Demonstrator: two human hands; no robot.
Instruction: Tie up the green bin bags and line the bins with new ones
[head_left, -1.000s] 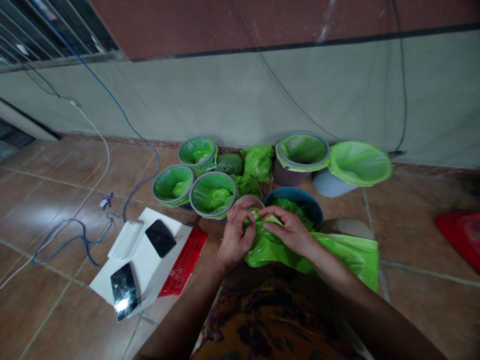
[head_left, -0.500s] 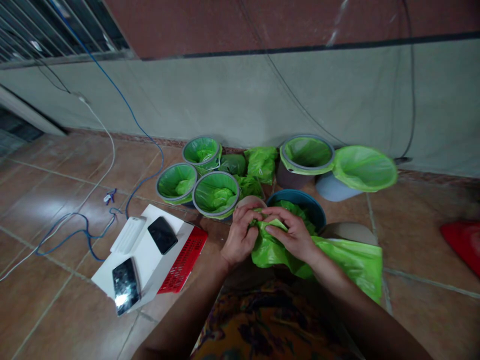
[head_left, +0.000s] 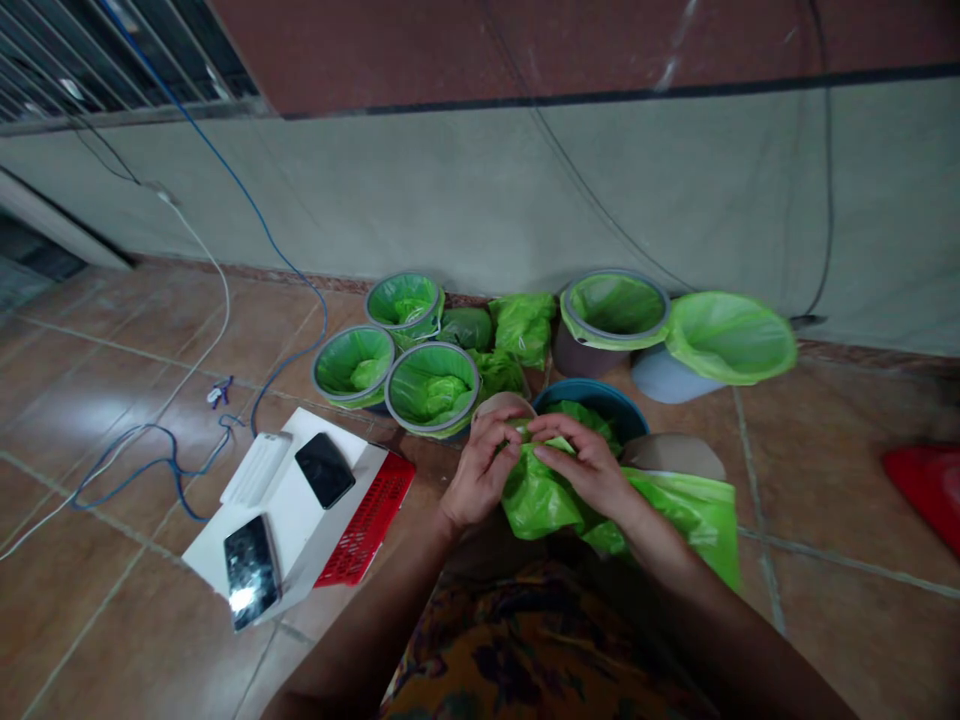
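1 grn bag (head_left: 538, 500), low ctr | I see L hand (head_left: 482, 468) + R hand (head_left: 587, 470), fingers pinching it | blue bucket (head_left: 634, 412) above | blk phone (head_left: 325, 470) on wht box (head_left: 296, 525), lower L

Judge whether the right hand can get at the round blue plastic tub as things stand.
Probably yes: the right hand is close to the blue tub and nothing seems to block the way, though it holds the crumpled bright-green plastic bag.
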